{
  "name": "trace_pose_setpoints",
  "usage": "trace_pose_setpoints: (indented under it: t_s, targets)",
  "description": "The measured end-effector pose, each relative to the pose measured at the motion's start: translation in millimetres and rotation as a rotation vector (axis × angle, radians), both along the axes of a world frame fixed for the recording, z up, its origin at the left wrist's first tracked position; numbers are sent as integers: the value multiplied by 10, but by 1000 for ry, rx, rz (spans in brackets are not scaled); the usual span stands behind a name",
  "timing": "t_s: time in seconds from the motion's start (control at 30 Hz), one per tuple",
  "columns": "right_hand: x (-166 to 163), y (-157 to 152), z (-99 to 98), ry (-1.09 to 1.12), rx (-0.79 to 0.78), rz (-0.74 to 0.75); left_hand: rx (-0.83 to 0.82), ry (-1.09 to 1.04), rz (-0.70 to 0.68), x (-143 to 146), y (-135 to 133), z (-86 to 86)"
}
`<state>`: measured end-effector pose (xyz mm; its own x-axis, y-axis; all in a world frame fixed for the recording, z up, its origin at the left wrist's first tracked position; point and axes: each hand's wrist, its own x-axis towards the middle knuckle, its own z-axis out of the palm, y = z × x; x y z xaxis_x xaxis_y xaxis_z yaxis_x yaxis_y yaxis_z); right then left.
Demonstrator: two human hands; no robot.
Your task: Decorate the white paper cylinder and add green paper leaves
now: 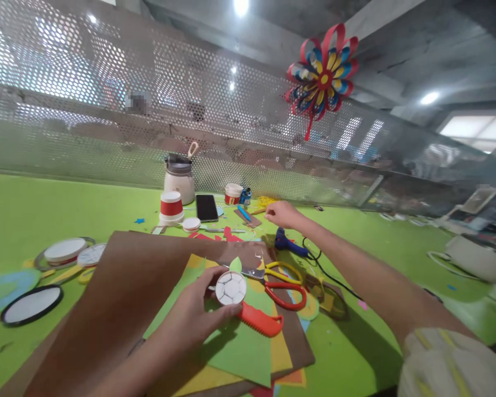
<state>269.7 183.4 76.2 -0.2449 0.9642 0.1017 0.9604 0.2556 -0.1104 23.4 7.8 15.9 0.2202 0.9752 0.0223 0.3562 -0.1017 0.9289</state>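
My left hand is closed around a small white disc drawn with a soccer-ball pattern, gripping its edge between thumb and fingers. A green paper leaf shows at the disc's upper edge. Just right of it lie scissors with one red and one yellow handle, and an orange plastic piece with a ridged edge. Green paper sheets are beneath. Stretched toward the back, my right hand has its fingers curled by a thin brown stick and yellow shreds; what they hold is hidden.
A blue glue gun with a black cord lies under my right forearm. Brown card covers the left middle. Behind stand a red-and-white cup, a jar and a phone. Round pieces lie left.
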Motion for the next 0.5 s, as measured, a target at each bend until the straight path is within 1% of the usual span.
trace_pose_setpoints:
  t_s: [0.1, 0.2, 0.27, 0.33, 0.43, 0.5]
  targets:
    - [-70, 347, 110, -173, -43, -23, -5, -11, 15, 3, 21, 5]
    - [-201, 667, 249, -252, 22, -82, -36, -4, 30, -1, 35, 1]
    - [-339, 831, 270, -268, 76, -115, -29, 13, 44, -3, 32, 2]
    - [-503, 935, 190, -272, 76, -118, -12, 32, 63, -8, 26, 9]
    - [-730, 992, -58, -274, -8, -87, -21, 34, 48, -22, 29, 24]
    - [-823, 1002, -220, -275, -54, -83, -43, 27, 22, -34, 34, 33]
